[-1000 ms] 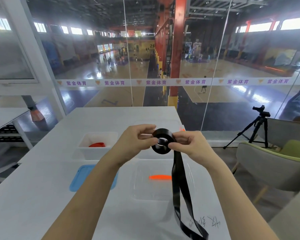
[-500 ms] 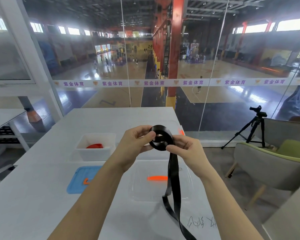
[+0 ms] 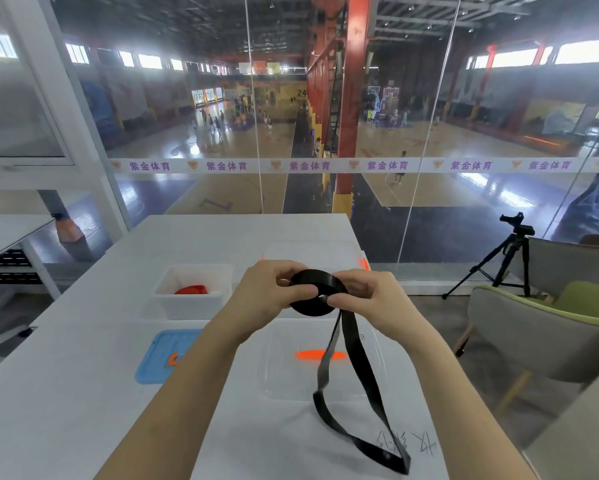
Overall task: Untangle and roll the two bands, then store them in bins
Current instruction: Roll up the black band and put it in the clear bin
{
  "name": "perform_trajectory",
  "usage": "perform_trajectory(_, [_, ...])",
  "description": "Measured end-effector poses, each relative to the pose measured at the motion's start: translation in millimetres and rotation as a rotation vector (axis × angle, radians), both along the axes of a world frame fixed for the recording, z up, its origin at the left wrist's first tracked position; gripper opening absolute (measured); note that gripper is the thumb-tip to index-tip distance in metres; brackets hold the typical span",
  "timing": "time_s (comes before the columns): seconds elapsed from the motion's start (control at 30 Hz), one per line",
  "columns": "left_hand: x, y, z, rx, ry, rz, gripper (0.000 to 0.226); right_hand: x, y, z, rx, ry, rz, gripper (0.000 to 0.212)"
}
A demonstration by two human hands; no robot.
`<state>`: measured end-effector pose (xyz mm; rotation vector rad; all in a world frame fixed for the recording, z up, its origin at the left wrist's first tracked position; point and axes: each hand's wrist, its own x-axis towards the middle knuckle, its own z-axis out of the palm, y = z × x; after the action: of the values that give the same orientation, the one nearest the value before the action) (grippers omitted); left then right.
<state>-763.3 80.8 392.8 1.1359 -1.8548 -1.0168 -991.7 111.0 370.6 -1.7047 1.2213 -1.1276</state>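
Item, nearest me and below the roll: loose tail [image 3: 367, 386] of the black band, a doubled length hanging from the roll to the table [image 3: 66, 410], its long axis running toward me and rightward. Item: roll [image 3: 308, 308], part wound, held above the table. My left hand [image 3: 266, 292] pinches its left rim; my right hand [image 3: 370, 299] pinches its right side, where the tail leaves, so the right is nearer the slack I judge must be fed in next. Under the roll: clear lid [image 3: 280, 375], flat, nothing in it. Left of that: blue lid [image 3: 156, 358]. Left of the roll: white bin [image 3: 190, 308] holding the red band [image 3: 191, 289]. Beyond the roll: clear bin [image 3: 311, 244], contents hidden by my hands.
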Motion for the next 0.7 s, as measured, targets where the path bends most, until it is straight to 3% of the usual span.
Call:
perform_trajectory(0.13, [-6,9,-6,0.068,0.245,0.032,0.019,3,4,-12,-0.048,-0.169,-0.084,0.028])
perform_trajectory(0.37, [-16,14,-19,0.224,0.427,0.006,0.020,1,10,-20,-0.054,-0.216,-0.134,0.028])
perform_trajectory(0.47, [-6,11,-17,0.135,0.173,-0.034,0.024,-6,13,-15,-0.054,-0.128,-0.104,0.026])
perform_trajectory(0.6, [-3,11,-10,0.007,-0.119,-0.037,0.046,-11,12,-7,-0.016,0.086,-0.056,0.024])
perform_trajectory(0.7, [-12,15,-6,-0.112,-0.215,-0.072,0.021,-6,11,-3,-0.010,0.154,-0.013,0.023])
